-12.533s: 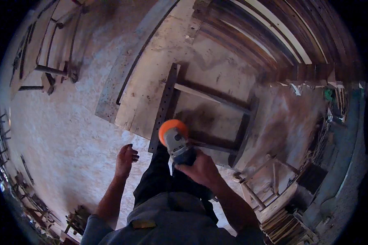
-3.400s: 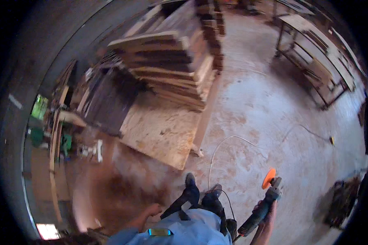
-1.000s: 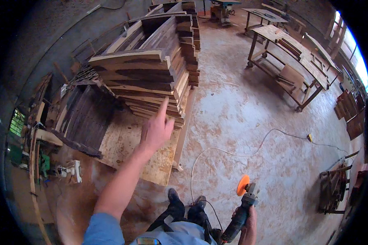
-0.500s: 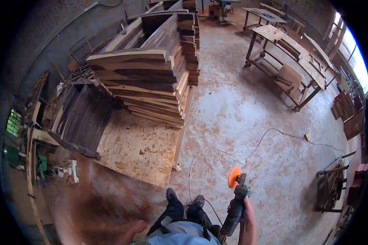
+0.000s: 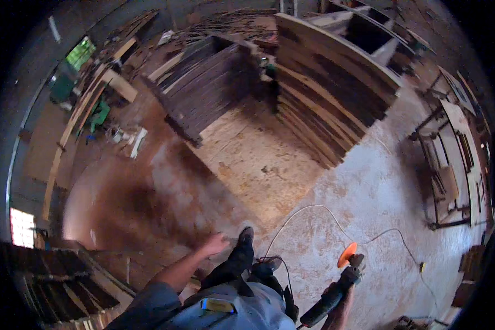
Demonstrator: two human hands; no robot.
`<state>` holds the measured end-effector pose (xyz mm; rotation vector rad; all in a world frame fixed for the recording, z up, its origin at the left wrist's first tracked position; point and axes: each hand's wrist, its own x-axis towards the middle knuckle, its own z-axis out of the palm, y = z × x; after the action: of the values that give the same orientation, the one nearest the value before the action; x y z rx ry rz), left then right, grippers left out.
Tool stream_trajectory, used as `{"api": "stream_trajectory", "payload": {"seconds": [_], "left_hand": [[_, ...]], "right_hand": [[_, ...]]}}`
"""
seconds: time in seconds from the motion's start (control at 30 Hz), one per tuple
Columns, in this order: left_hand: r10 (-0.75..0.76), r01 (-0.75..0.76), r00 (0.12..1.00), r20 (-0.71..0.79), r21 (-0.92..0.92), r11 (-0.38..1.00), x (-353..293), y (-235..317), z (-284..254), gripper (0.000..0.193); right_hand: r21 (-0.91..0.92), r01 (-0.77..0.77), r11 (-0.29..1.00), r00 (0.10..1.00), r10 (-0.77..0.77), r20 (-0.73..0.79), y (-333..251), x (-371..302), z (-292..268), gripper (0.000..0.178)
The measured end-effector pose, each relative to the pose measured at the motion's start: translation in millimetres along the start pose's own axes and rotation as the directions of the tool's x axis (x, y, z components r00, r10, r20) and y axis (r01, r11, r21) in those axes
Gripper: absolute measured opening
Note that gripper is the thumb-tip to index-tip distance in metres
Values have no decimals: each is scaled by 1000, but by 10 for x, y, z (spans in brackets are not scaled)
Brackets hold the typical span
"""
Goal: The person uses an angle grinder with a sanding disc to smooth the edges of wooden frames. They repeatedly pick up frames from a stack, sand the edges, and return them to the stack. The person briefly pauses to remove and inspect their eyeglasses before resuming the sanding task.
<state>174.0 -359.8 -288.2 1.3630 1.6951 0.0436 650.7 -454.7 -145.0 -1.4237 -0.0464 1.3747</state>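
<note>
Orange disc on the angle grinder (image 5: 340, 280) sat low right, tool hanging at the person's side above the concrete floor (image 5: 368, 192). Right hand (image 5: 335, 300) was mostly cut off at the bottom edge, clenched round the grinder's dark body. Left hand (image 5: 215, 242) hung loose and blurred beside the left leg, holding nothing, fingers relaxed; a second before it had been raised and pointing at the stacked boards, half a second before it was out of sight. View had swung left since then: the tall plank stack (image 5: 330, 99) now sat upper centre-right instead of upper left, and a second darker stack (image 5: 209, 88) stood just left of it. Chipboard sheet (image 5: 258, 159) lay on the floor between the stacks and the person's feet. White power cord (image 5: 319, 212) looped across the floor from near the shoes toward the right. Metal rack (image 5: 448, 165) stood at the right rim, well apart from the grinder.
</note>
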Motion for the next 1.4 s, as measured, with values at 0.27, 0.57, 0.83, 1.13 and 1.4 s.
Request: {"api": "stream_trajectory", "payload": {"seconds": [0.27, 0.57, 0.83, 1.13, 1.4], "left_hand": [[-57, 66, 994, -96, 94, 993, -11, -593, 184, 51], [-218, 351, 870, -441, 246, 903, 780, 613, -2170, 68], [-181, 361, 893, -413, 413, 836, 1394, 102, -2555, 73], [-125, 304, 914, -386, 446, 842, 1289, 461, -2676, 73], [106, 167, 846, -523, 448, 878, 1294, 298, -2663, 74]], "right_hand": [[8, -95, 995, 991, 94, 92, -43, -36, 388, 48], [-142, -90, 986, 996, 93, 10, 42, -45, 771, 51], [-40, -140, 989, 990, 141, 22, 102, -63, 786, 51], [-12, -98, 995, 995, 97, -25, 123, -113, 1104, 52], [-7, -88, 996, 996, 88, 16, 119, -109, 1200, 49]]}}
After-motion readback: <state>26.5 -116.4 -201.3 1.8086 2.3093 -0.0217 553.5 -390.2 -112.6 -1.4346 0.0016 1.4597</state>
